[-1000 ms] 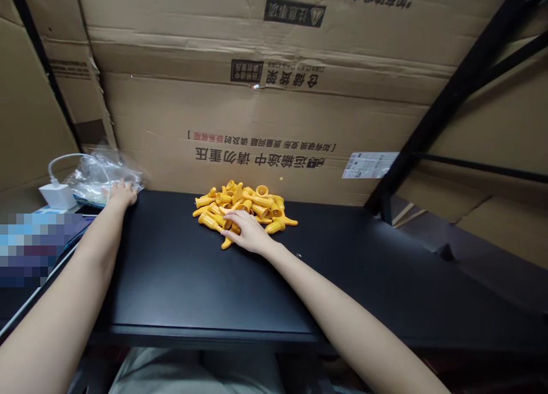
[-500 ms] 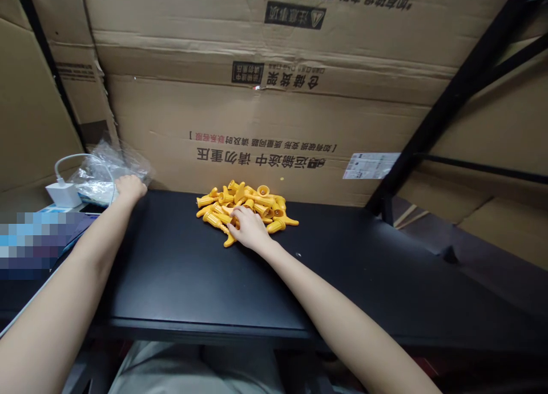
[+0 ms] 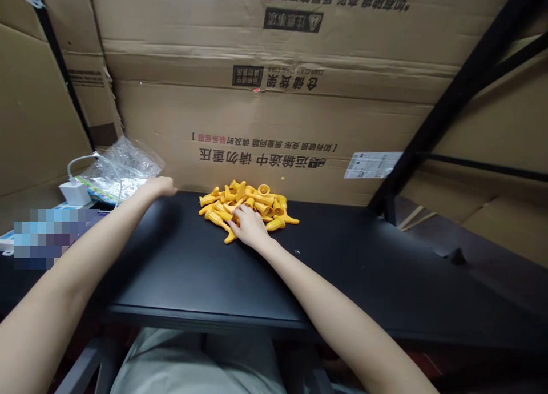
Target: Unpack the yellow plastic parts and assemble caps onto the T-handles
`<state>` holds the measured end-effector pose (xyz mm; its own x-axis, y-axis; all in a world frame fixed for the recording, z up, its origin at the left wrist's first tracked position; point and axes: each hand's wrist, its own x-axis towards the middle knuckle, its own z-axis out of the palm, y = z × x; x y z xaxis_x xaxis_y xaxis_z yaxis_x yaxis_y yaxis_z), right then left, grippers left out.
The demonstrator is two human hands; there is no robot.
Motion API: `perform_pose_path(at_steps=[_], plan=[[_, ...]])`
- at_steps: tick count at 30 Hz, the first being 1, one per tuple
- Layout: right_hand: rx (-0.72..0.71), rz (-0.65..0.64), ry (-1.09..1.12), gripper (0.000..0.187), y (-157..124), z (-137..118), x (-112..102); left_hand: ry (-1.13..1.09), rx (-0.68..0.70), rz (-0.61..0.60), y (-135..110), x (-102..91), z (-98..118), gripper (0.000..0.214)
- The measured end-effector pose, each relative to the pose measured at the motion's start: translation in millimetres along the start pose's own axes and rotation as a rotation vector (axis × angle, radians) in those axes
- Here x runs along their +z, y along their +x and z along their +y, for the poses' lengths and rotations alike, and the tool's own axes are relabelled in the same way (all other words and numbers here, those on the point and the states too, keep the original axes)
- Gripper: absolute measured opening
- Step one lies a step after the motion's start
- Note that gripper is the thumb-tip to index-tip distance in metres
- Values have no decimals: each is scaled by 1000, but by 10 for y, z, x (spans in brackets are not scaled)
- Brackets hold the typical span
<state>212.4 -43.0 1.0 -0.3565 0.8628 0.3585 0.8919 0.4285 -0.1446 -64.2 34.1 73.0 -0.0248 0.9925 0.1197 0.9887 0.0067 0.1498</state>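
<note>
Yellow pcs (image 3: 262,200) in a loose heap on the desk (image 3: 188,280), approx. mid-width, up near the cardboard (image 3: 257,117) at the back. Hard, smooth plastic by the look; each w/ a ribbed, barrel-like body, some w/ a hollow round cup end, others showing a blunt, rounded tail. They lie at all angles, several stacked on others.

Right hand (image 3: 249,225) is on the near side of the heap, palm down, fingers bent & fairly close together; tips hidden among the pcs, so can't tell if one's gripped. Left hand (image 3: 162,185) is over the desk btwn the heap & a plastic bag (image 3: 131,157), fingers curled in narrow; inner side hidden, can't tell if it holds anything. Soft shadow on the desk below that arm.

Bag is clear, thin, crinkly, shiny. Next to it: white boxy charger (image 3: 76,193) w/ a thin cable (image 3: 120,180) arching up & over. Desk top is matte black, flat, straight front edge. Cardboard is brown, creased horizontally, printed w/ upside-down text; white paper label (image 3: 372,164) stuck low on the R, by a slanting black post (image 3: 456,105).
</note>
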Motion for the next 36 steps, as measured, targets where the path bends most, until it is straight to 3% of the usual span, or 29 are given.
perform_pose_path(at_steps=[1,3,7,10,16,19,22,24,28,32,34,36], plan=[[-2,4,1,27,0,-2,2,25,71,-99,-76,-4,103,33],[-8,13,2,27,-1,-3,8,-41,319,-172,-269,15,329,41],[-14,37,0,28,-2,4,30,-131,602,-164,-674,199,733,41],[-26,77,22,29,3,24,44,-70,640,5,-839,439,882,28],[-105,307,148,24,30,101,0,12,655,146,-834,767,881,28],[-125,452,215,24,47,146,-49,-141,613,238,-769,797,856,24],[-131,543,269,27,55,174,-84,-561,447,300,-695,817,846,22],[-152,531,290,29,46,168,-93,-921,317,277,-666,829,848,22],[-202,362,312,36,1,90,-85,-1471,186,118,-709,801,896,32],[-216,262,352,36,-8,15,-65,-1682,129,-48,-790,727,975,34],[-183,272,353,33,10,19,-56,-1697,106,-54,-786,697,977,35],[-140,293,334,32,30,55,-52,-1650,69,16,-755,674,931,40]])
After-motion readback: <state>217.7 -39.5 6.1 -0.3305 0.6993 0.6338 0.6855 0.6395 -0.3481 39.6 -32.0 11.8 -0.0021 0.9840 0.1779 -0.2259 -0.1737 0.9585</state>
